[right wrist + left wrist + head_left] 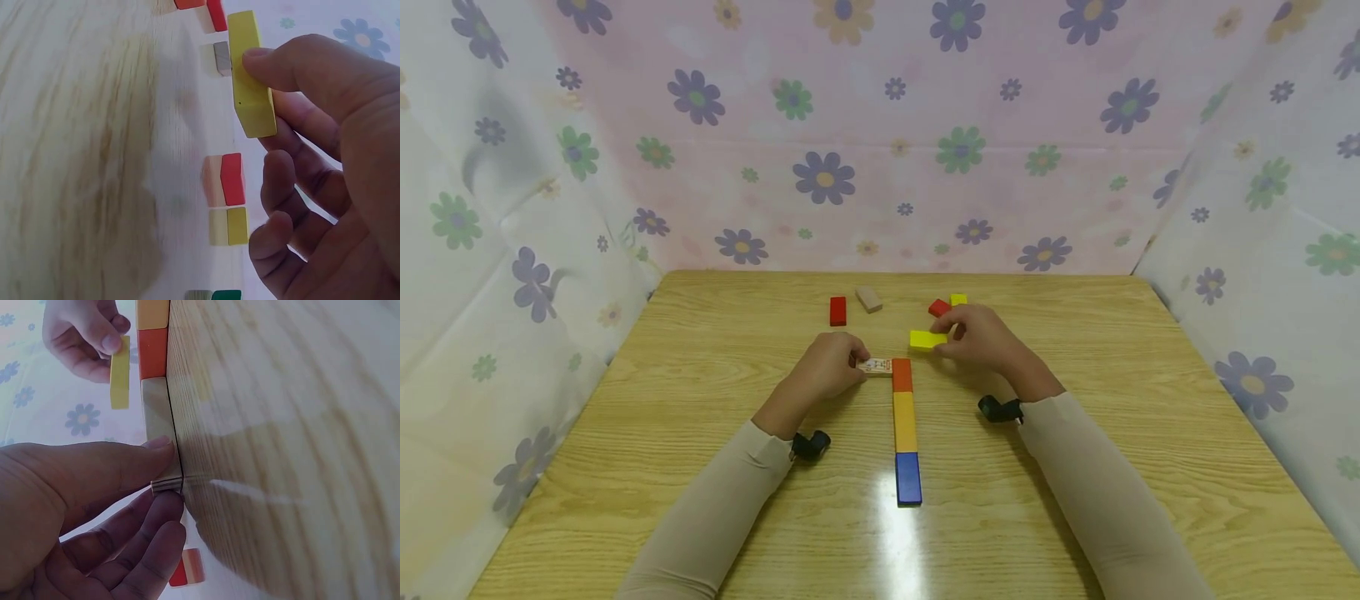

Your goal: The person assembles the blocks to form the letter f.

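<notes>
My left hand point(827, 367) pinches a plain wooden block point(877, 366) with printed markings between thumb and fingers. The block lies flat, its far end against an orange-red block point(902, 375). That one heads a straight row with an orange-yellow block point(905, 422) and a blue block point(908, 479), laid end to end toward me. My right hand point(988, 340) pinches a yellow block point(251, 75) between thumb and fingers, raised off the table just behind the row's far end. The other fingers of the right hand are loosely curled.
Behind the hands lie a red block point(838, 311) and a plain wooden block point(868, 299). Another red block point(939, 308) and a yellow block point(958, 299) lie beyond the right hand. A green block point(226, 295) shows in the right wrist view. Flowered cloth point(880, 208) surrounds the table.
</notes>
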`<state>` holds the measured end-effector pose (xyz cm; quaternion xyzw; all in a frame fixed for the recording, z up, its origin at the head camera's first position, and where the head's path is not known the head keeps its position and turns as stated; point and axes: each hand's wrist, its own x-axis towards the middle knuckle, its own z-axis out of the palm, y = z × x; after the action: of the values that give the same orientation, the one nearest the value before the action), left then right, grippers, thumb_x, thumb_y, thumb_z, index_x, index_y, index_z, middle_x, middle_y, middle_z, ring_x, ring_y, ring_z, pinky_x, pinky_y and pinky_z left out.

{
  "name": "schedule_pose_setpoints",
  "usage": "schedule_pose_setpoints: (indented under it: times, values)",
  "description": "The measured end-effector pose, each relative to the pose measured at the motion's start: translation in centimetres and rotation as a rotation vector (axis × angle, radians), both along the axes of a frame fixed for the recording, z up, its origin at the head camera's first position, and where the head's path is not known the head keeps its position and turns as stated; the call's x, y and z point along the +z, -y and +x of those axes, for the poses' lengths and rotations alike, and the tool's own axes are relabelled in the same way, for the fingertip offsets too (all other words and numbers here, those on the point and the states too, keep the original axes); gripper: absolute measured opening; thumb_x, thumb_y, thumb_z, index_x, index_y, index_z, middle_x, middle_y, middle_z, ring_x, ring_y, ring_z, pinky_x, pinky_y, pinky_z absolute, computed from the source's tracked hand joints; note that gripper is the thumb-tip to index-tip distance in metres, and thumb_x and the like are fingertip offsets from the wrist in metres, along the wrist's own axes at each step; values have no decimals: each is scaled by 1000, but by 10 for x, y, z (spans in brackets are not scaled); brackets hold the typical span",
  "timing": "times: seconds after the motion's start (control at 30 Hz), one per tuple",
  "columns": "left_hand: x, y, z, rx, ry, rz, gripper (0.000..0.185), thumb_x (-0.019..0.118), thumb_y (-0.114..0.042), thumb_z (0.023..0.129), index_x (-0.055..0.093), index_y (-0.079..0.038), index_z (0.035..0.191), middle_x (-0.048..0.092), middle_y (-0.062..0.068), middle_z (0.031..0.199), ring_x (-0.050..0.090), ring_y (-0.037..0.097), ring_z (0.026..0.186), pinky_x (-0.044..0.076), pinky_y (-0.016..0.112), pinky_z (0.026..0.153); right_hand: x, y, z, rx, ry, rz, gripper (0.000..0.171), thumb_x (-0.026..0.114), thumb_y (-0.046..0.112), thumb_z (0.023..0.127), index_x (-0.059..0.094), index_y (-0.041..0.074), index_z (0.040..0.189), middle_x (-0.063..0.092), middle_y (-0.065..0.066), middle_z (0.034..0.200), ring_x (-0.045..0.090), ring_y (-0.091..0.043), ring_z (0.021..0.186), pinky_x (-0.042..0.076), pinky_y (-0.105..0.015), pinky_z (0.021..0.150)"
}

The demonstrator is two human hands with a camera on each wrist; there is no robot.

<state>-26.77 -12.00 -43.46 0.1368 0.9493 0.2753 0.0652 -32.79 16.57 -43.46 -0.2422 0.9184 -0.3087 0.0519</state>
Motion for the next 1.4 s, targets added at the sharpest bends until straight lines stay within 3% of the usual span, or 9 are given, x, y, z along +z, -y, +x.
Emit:
schedule_pose_setpoints:
  times: [0.53,0.83,1.4]
  values:
    - [-2,-1,-3,-8,11,12,23,84,-12,87,78,-10,108,70,1,93,60,17,86,54,33,81,-4,-16,14,21,122,-145,25,84,15,87,76,17,111,70,-4,111,64,-22,87,57,-33,76]
    - [-5,6,5,33,24,16,23,85,-13,86,78,-11,108,68,1,92,58,18,85,53,32,80,-17,-10,20,48,138,-113,25,83,17,88,76,17,112,69,-2,100,62,-20,83,56,-35,77]
    - [-5,3,7,48,6,88,30,83,-7,85,77,-8,115,69,2,92,58,17,84,52,30,76,-14,-13,25,37,127,-91,28,84,18,88,76,14,114,69,-2,100,61,-18,82,55,-35,77]
